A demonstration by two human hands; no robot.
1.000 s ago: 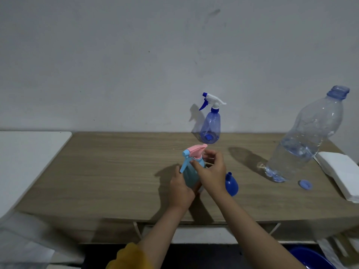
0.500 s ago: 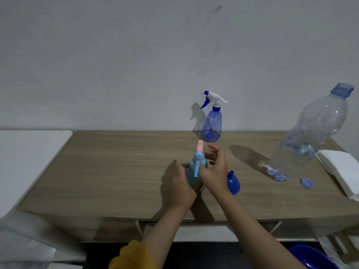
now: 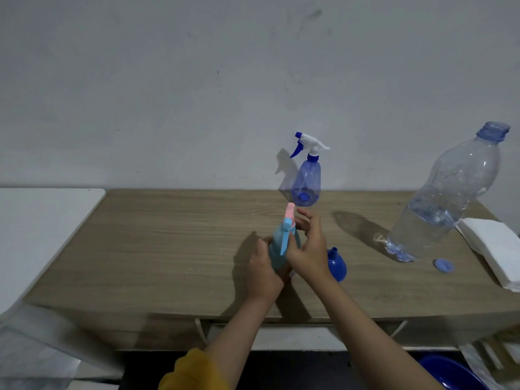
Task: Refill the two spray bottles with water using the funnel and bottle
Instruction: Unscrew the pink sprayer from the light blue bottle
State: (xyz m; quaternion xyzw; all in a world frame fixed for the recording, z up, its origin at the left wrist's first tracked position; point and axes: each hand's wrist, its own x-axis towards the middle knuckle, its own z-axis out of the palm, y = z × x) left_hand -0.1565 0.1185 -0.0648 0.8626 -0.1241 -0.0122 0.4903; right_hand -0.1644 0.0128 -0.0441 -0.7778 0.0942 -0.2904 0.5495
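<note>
Looked like early days: the left hand (image 3: 263,266) gripped the light blue plastic spray bottle with the pink trigger head (image 3: 281,246) upright on the wooden bench (image 3: 168,249), while the right hand's (image 3: 306,249) fingers curled at its collar, head on. The blue funnel (image 3: 336,264) lay just beside, the big clear water bottle (image 3: 444,198) stood uncapped, and the dark blue spray bottle (image 3: 306,178) sat untouched.

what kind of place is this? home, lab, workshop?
Most likely a plain room at home, though I can't be sure: a wood-grain table pushed against a bare, scuffed white wall, with household items on it, such as a big water bottle and a stack of white napkins.
</note>
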